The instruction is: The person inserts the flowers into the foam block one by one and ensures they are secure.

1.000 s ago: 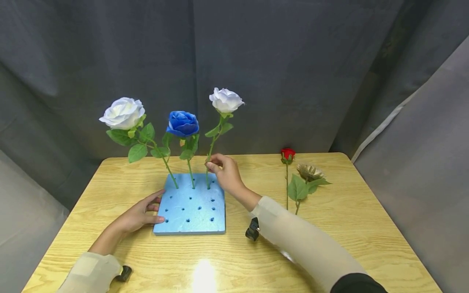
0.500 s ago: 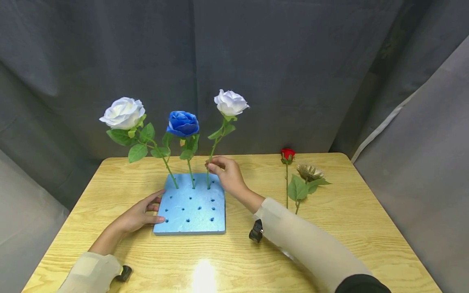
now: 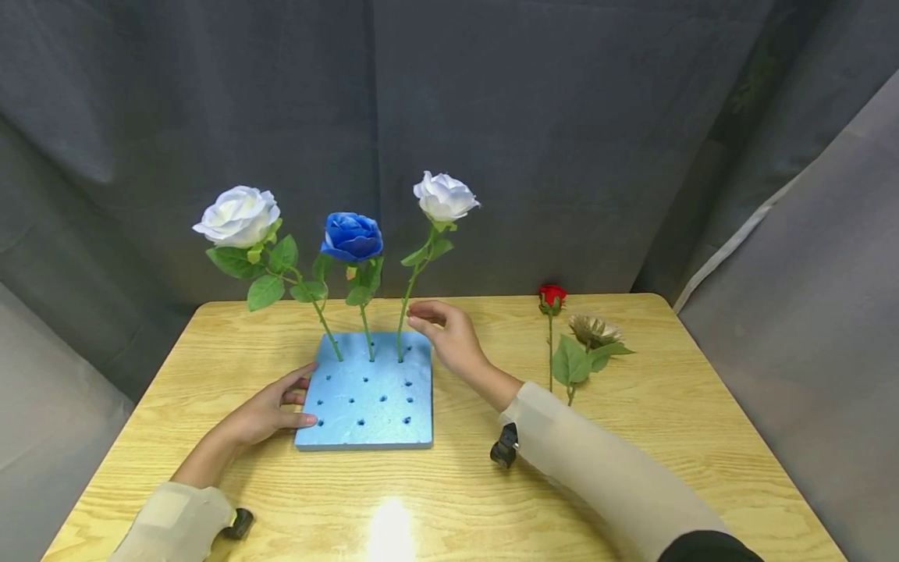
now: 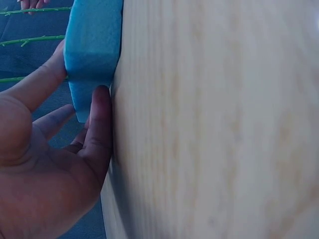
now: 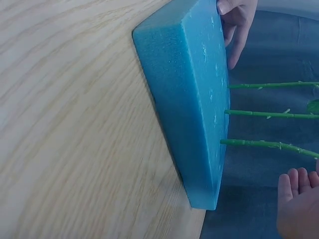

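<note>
In the head view, a blue foam block (image 3: 351,433) with rows of holes lies on the table. A white rose (image 3: 239,217), a blue rose (image 3: 353,236) and a second white rose (image 3: 445,197) stand in its far row of holes, left to right; the white ones lean outward. My left hand (image 3: 263,414) holds the block's left edge, thumb and forefinger over the top, other fingers along the side. Just right of the right-hand white rose's stem is my right hand (image 3: 453,339), fingers loosely bent with nothing between them. In the right wrist view, its fingers (image 5: 294,181) stand apart from the stem.
A red rose (image 3: 552,298) and a gold flower (image 3: 594,331) with green leaves lie on the wooden table (image 3: 667,406) at the right, near my right forearm. Grey curtains (image 3: 527,117) hang behind the table and at both sides.
My right hand has let go of the right-hand white rose's stem and drawn a little to the right. That rose's head has tilted further right. My left hand stays on the block.
</note>
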`<state>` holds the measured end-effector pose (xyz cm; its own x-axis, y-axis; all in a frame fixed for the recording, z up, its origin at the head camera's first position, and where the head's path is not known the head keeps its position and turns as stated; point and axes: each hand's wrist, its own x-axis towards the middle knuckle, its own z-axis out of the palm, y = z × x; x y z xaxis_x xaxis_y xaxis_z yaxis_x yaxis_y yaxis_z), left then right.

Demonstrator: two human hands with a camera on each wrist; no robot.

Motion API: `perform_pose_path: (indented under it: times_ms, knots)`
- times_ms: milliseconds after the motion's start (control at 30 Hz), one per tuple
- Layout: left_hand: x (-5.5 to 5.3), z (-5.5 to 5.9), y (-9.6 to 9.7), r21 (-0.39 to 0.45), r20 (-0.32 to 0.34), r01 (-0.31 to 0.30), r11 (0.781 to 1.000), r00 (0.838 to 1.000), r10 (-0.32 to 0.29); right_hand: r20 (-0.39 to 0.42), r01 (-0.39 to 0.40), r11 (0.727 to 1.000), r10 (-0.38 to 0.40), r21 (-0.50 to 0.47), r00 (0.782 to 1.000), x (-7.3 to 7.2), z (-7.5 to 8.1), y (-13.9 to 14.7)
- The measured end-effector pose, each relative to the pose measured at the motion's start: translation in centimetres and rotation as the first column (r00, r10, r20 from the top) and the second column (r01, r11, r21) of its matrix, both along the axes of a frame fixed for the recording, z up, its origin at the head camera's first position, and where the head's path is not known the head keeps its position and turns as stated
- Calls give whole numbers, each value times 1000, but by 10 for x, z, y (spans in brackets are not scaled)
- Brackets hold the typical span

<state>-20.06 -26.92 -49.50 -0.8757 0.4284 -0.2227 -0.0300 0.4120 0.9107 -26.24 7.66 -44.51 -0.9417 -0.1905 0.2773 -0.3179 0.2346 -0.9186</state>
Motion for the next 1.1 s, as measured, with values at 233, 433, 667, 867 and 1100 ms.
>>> perform_pose_path:
  times_ms: [233,433,667,867,1100]
  knots:
    - [0,0,0,-9,-19,11,1000,1000,-11,31,-17,999,19,-44,999,3,-5,15]
    - [0,0,0,-6,-11,5,1000,1000,-5,38,5,1000,-4,-11,999,9,-11,27]
    - [0,-2,-1,-7,-13,3,1000,1000,-4,28,25,999,-25,-24,999,17,-14,40]
    - [1,-2,-2,12,-10,7,1000,1000,-6,59,47,998,-45,-31,997,23,-18,53]
    - [1,0,-1,-13,-28,14,1000,1000,-14,54,62,998,-62,-1,997,35,-24,70]
